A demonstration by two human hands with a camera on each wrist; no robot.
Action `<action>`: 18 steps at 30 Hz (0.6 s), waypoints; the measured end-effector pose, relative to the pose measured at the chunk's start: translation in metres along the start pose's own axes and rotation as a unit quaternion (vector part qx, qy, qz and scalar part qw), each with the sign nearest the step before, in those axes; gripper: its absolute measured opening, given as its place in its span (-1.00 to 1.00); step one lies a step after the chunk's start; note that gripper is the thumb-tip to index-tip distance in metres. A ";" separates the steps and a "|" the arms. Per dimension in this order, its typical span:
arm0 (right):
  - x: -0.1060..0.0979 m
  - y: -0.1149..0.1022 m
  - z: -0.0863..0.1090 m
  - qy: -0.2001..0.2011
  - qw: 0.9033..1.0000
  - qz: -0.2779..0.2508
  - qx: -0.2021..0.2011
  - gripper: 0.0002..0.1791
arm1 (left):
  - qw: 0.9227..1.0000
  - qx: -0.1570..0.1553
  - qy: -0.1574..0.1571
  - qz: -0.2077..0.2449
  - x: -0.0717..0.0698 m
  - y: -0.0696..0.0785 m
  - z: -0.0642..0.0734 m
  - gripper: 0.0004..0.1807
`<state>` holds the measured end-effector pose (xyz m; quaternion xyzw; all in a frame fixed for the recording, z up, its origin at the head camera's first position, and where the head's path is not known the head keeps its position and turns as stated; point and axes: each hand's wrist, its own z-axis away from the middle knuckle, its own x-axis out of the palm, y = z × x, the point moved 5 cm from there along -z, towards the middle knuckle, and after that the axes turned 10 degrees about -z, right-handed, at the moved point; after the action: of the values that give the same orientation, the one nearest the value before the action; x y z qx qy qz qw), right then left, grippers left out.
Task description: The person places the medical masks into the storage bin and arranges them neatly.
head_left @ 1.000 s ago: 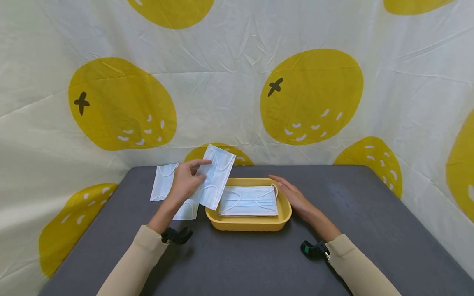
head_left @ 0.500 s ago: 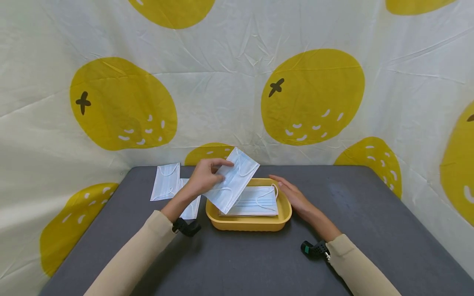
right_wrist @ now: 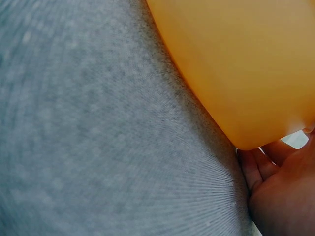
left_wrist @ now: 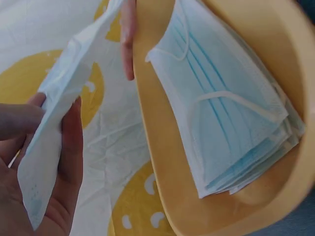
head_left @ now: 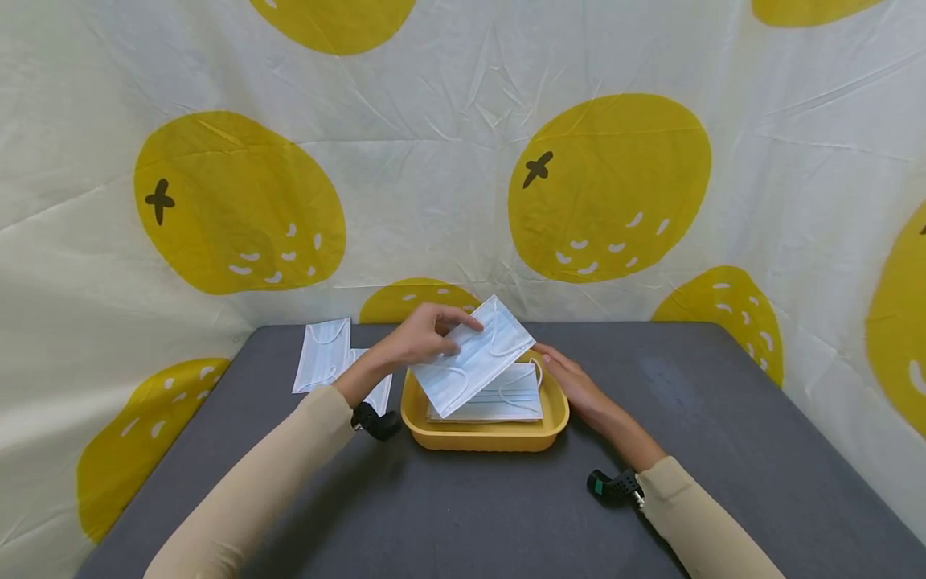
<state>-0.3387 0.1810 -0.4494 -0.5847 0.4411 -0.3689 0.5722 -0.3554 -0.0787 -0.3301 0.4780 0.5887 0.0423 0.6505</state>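
My left hand [head_left: 423,336] pinches a pale blue face mask [head_left: 483,354] between thumb and fingers, tilted over the left part of a yellow tray [head_left: 485,441]. A stack of face masks [head_left: 519,396] with white ear loops lies inside the tray, partly hidden by the held one. In the left wrist view the held mask [left_wrist: 66,83] appears nearly edge-on, beside the stack [left_wrist: 216,108]. My right hand [head_left: 579,388] rests at the tray's right side with fingers extended; the right wrist view has its fingers [right_wrist: 253,169] against the tray wall [right_wrist: 236,73].
Left of the tray, one face mask [head_left: 322,350] lies on the dark grey table [head_left: 506,515], and another mask [head_left: 379,392] lies partly behind my left forearm. A white curtain [head_left: 427,193] with yellow fruit shapes hangs behind the table.
My left hand has carried the mask rightward from the tray's left edge to above the tray, turning it further on its side. The right hand and tray stay in place.
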 end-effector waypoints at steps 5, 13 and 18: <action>-0.001 0.000 0.000 0.008 1.000 0.001 0.003 -0.38 | 0.999 -0.005 -0.046 -0.013 0.004 0.002 -0.011 -0.55; 0.000 0.001 -0.001 0.001 1.000 0.006 0.008 -0.40 | 0.988 0.032 -0.138 -0.065 0.015 0.006 -0.028 -0.55; 0.001 0.000 -0.001 0.001 1.000 0.014 0.013 -0.38 | 0.975 0.057 -0.201 -0.079 0.022 0.013 -0.036 -0.52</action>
<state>-0.3393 0.1798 -0.4496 -0.5705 0.4453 -0.3671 0.5843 -0.3709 -0.0374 -0.3319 0.4646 0.4830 -0.1397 0.7289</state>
